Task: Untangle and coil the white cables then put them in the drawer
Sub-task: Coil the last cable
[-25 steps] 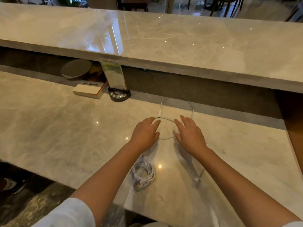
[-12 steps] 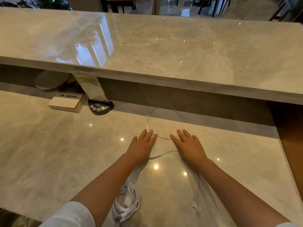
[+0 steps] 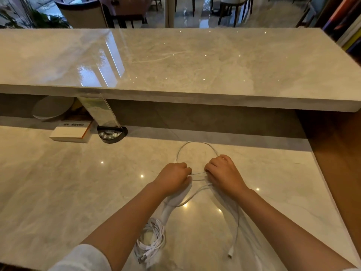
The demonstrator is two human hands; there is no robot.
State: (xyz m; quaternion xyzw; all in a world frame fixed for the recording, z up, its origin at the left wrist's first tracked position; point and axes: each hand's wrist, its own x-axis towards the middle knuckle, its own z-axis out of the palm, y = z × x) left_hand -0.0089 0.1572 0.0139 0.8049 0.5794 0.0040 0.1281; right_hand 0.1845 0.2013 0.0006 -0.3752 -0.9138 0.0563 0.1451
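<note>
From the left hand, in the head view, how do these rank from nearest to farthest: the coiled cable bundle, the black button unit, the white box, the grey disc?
Measured from the left hand:
1. Button unit, ahead and to the left.
2. Cable bundle, near the front edge, under the left forearm.
3. White box, further left.
4. Grey disc, back left under the ledge.
The first two are nearly too close to call.
</note>
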